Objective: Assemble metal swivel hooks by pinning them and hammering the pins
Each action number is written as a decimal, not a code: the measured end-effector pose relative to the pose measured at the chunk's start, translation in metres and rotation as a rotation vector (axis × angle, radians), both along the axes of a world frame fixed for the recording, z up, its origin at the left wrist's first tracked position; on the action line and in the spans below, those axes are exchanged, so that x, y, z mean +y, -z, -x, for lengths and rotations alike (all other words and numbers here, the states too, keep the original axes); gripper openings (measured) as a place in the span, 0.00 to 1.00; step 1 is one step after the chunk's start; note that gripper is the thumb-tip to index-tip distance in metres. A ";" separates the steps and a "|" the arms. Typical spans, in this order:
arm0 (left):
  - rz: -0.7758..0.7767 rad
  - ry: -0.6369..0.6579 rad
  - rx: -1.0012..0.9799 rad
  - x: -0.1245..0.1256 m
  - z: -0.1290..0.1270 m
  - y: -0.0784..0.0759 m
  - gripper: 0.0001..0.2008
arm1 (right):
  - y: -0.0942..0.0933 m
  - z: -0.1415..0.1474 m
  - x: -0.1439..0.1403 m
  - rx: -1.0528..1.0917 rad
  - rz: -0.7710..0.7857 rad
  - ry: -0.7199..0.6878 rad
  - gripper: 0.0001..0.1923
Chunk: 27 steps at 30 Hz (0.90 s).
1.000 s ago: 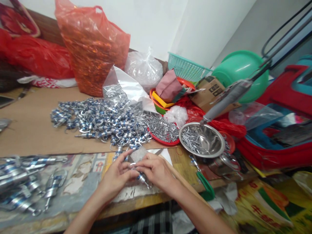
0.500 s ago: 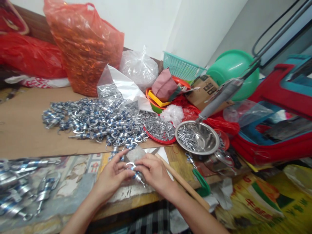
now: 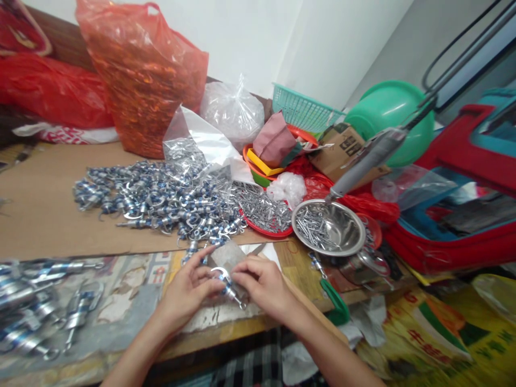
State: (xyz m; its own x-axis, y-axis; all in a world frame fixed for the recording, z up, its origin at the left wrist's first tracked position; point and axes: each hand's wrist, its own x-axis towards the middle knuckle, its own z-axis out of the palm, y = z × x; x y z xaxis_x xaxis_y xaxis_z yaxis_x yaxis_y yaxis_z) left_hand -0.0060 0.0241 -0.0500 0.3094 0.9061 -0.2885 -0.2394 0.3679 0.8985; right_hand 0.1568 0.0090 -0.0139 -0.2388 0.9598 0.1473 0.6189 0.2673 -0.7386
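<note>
Assembly of one small metal swivel clip [image 3: 226, 284] looks to be the step in hand: the left hand [image 3: 186, 294] and right hand [image 3: 263, 285] meet over the near edge of the table [image 3: 48, 215], fingers [image 3: 207, 288] of both closed on the silver-and-blue piece, its hooked end towards the left fingertips and its thin pin end poking out below the right thumb. Judging by the grip, the next move calls for a fine twist or push between fingertips, with the big heap of finished-looking clips [image 3: 161, 199] just beyond and the steel bowl of pins [image 3: 328, 228] to the right.
</note>
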 end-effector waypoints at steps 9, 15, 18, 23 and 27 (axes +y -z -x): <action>-0.004 0.000 -0.029 0.000 -0.001 0.000 0.39 | -0.002 0.005 0.020 -0.147 0.058 -0.130 0.07; -0.014 0.006 -0.006 0.001 -0.001 0.000 0.38 | 0.013 0.009 0.020 -0.109 -0.035 -0.066 0.08; -0.025 0.009 0.001 0.002 -0.001 0.002 0.38 | 0.013 0.011 0.018 -0.041 -0.031 -0.041 0.07; -0.010 0.000 0.035 0.002 -0.001 -0.001 0.38 | 0.011 -0.014 0.012 0.159 -0.112 0.102 0.09; -0.013 -0.005 0.032 0.000 -0.001 -0.003 0.37 | 0.029 -0.060 -0.003 -0.196 -0.122 0.300 0.16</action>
State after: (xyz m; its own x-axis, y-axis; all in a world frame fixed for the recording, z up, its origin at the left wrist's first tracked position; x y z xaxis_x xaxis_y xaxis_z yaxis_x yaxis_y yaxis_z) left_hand -0.0051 0.0246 -0.0475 0.2961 0.9113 -0.2861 -0.2122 0.3548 0.9105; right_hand 0.2165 0.0062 -0.0432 0.0157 0.9695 0.2447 0.8095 0.1313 -0.5723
